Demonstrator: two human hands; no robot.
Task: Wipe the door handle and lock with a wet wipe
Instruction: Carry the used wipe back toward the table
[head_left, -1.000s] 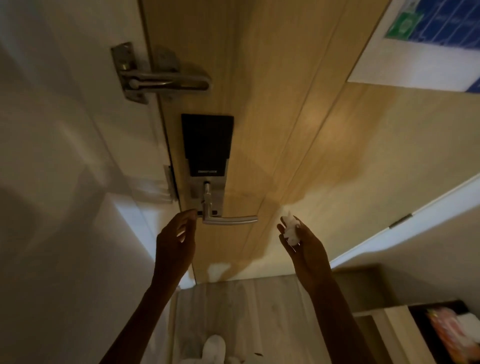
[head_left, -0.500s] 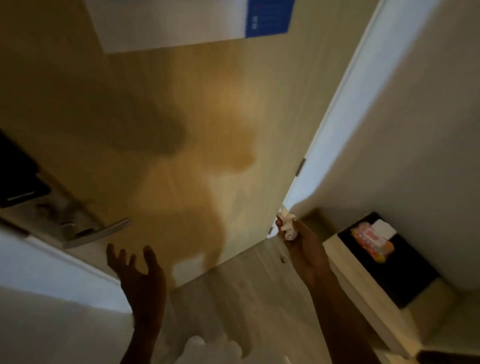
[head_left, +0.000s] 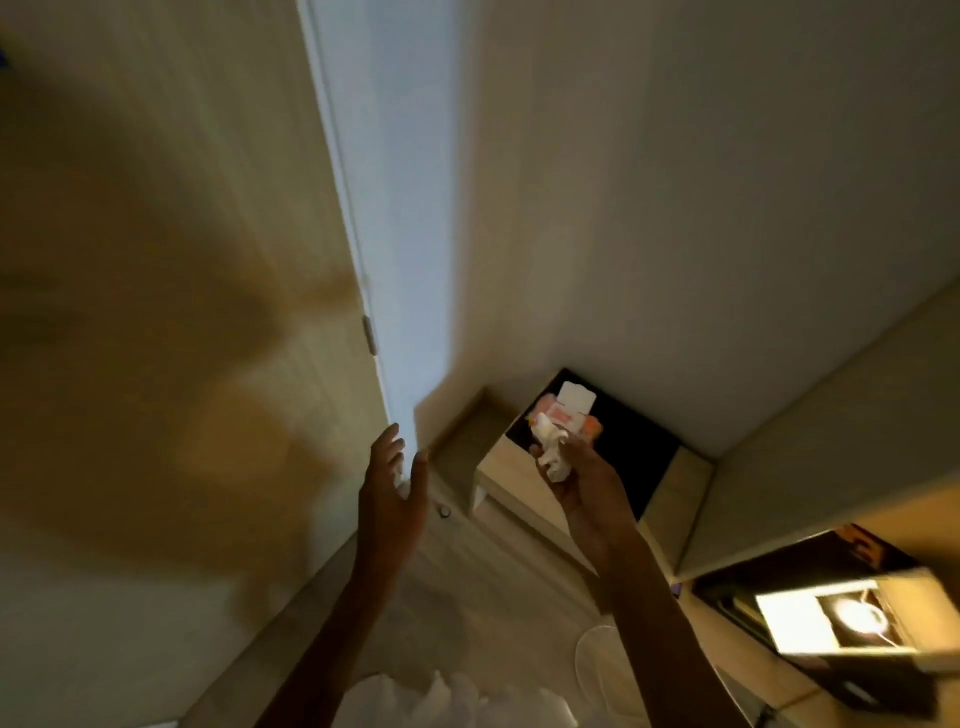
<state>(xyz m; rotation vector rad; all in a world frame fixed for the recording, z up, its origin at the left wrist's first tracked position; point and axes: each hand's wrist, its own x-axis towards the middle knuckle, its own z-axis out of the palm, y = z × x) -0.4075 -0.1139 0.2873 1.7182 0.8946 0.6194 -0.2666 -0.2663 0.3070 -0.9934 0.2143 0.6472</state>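
Observation:
My right hand (head_left: 584, 486) is raised at centre right, its fingers closed around a crumpled white wet wipe (head_left: 552, 457). A little to its left, my left hand (head_left: 395, 488) is lifted with the fingers apart and nothing in it. The wooden door (head_left: 171, 312) fills the left half of the view. Its handle and lock are out of frame. An orange wet-wipe pack (head_left: 569, 415) with a white lid lies on a low dark-topped cabinet (head_left: 644, 462), just beyond my right hand.
The door's hinge edge (head_left: 369, 335) meets a white frame and a pale wall on the right. A black box (head_left: 831, 618) with a bright picture sits on a shelf at the lower right. Wood floor runs below my arms, with a door stop (head_left: 444, 512).
The view has swung right, away from the handle and lock, which have left the frame. My left hand has come off the handle. The cabinet and pack are now in front.

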